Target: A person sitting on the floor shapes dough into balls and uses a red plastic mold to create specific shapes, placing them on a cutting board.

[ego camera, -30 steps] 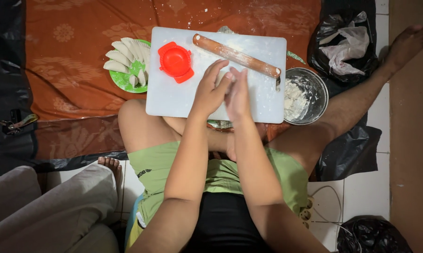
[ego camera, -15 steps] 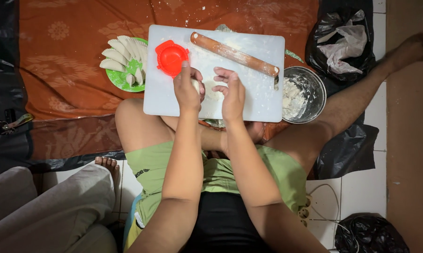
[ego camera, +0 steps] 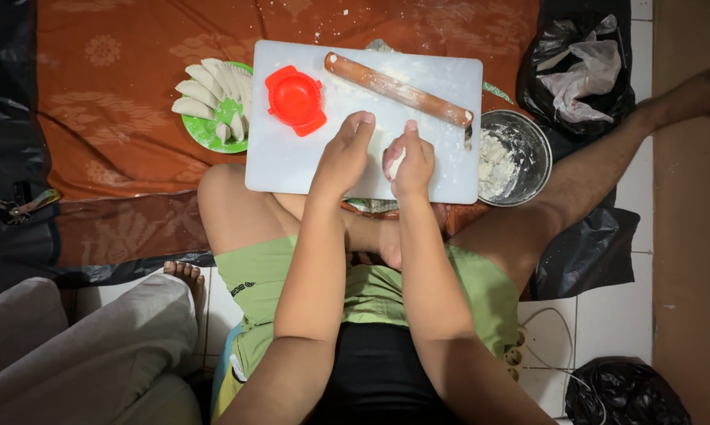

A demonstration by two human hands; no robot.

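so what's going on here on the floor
A person sits cross-legged with a white board across their lap. The right hand holds a small lump of dough, and the left hand rests on the board beside it. A rolling pin and a red press lie on the board. Folded dumplings sit on a green plate, and a metal bowl is at the right.

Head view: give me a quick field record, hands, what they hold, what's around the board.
left hand: palm down over the white cutting board, nothing visibly in its grip
right hand: curled around a small piece of dough
board top: red dumpling press, wooden rolling pin lying diagonally, flour dusting
left of board: green plate with folded dumplings
right of board: metal bowl with dough or flour residue
far right: black plastic bag
underneath: orange patterned cloth
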